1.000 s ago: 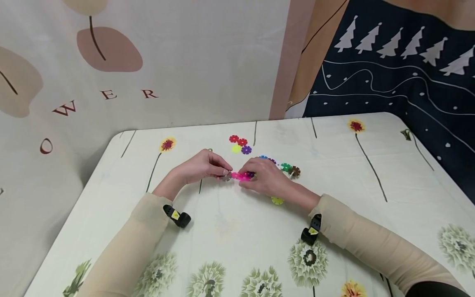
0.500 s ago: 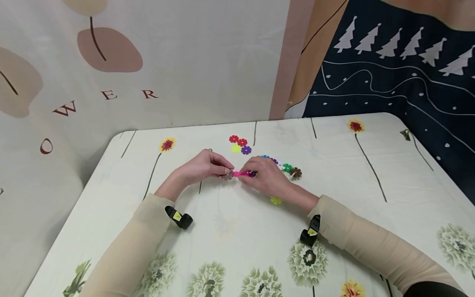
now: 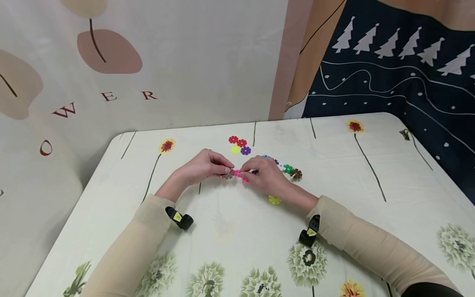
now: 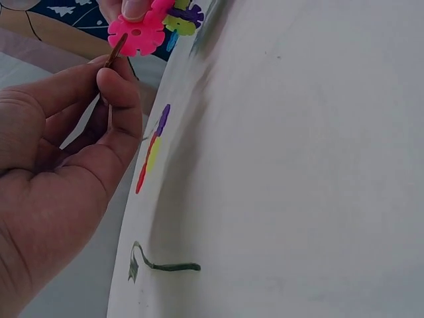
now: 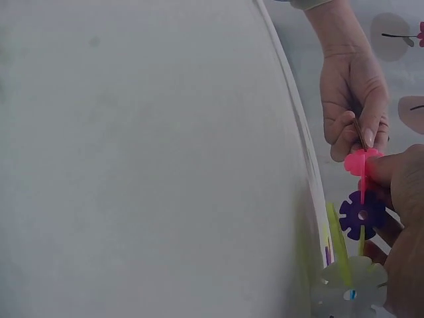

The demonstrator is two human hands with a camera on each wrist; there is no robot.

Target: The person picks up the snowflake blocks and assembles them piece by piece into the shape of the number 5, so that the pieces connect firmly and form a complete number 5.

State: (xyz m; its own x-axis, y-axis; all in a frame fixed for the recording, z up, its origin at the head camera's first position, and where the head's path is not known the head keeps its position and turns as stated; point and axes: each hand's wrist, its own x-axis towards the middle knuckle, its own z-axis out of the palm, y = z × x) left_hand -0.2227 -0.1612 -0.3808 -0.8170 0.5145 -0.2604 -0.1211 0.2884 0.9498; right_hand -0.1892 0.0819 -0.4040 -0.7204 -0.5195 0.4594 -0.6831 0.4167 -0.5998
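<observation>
My left hand (image 3: 203, 167) pinches a grey-brown notched plastic disc (image 3: 228, 175) between thumb and fingertips; the left wrist view shows this disc edge-on. My right hand (image 3: 265, 175) pinches a pink notched disc (image 4: 136, 37) by its far side. The two discs meet at their rims; how deep their slots sit in each other, I cannot tell. The pink disc belongs to a joined chain: in the right wrist view a purple disc (image 5: 362, 215) and a whitish disc (image 5: 354, 285) follow it. Green (image 3: 288, 168), brown (image 3: 296, 174) and yellow (image 3: 274, 199) discs show around my right hand.
Loose discs lie on the table (image 3: 222, 247) beyond my hands: two red (image 3: 233, 140), one yellow (image 3: 235, 149) and one purple (image 3: 245, 151). The cloth has printed flowers. A pale patterned curtain (image 3: 208, 62) and a dark one with trees (image 3: 389, 78) hang behind.
The pink disc has turned in my right fingers and now meets the grey-brown disc's rim. My left hand has shifted slightly right. The loose discs have stayed put.
</observation>
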